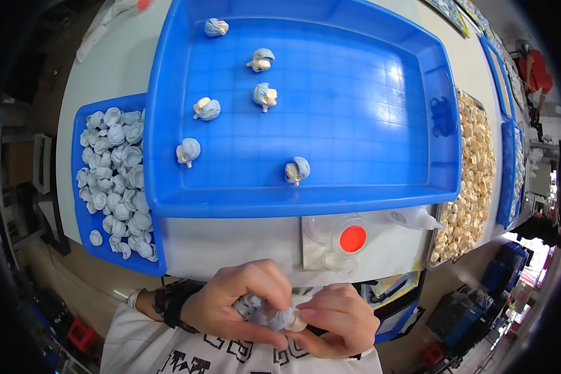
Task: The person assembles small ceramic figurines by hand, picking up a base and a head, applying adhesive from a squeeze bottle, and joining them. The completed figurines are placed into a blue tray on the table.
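Your left hand point(240, 305) and right hand point(336, 321) curl together below the worktop point(230, 246) edge, both pinching one small doll head point(274, 316).

Your left hand point(234, 305) and right hand point(336, 321) met close to your chest at the lower edge of the view, fingers curled inward and fingertips pressed together around something small. Your left wrist bent sharply inward; your right thumb lay flat, pointing left
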The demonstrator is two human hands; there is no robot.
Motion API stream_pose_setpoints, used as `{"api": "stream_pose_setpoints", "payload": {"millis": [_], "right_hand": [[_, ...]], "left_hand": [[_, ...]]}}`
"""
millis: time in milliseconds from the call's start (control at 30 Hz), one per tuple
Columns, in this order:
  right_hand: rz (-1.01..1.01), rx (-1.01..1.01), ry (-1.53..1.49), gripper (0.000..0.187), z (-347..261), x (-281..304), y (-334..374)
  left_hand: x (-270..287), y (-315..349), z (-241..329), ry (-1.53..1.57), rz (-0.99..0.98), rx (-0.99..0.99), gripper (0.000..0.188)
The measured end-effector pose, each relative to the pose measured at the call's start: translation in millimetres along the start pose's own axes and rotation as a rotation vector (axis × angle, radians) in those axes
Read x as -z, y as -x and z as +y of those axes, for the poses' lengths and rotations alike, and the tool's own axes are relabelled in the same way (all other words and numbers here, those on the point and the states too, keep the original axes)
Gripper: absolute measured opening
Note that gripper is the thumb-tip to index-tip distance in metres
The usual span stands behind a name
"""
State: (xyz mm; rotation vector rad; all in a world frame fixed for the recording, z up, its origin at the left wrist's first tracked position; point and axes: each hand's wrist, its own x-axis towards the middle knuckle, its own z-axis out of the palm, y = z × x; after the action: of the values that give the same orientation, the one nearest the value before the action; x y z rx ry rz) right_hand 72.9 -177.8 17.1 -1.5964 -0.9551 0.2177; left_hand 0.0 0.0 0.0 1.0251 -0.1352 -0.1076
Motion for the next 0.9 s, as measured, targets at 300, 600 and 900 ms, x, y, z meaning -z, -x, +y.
{"api": "stream_pose_setpoints", "payload": {"millis": [300, 600, 900], "right_hand": [[0.026, -0.06, 0.19, 0.029, -24, 3, -5], [-0.002, -0.034, 0.142, 0.023, -26, 4, -7], [0.003, -0.063, 0.132, 0.021, -33, 6, 6]], "left_hand": [[-8, -6, -15, -0.031, 0.05, 0.084, 0.033], [-21, -7, 10, 0.142, 0.108, 0.22, 0.04], [-33, 2, 8, 0.082, 0.105, 0.087, 0.035]]}}
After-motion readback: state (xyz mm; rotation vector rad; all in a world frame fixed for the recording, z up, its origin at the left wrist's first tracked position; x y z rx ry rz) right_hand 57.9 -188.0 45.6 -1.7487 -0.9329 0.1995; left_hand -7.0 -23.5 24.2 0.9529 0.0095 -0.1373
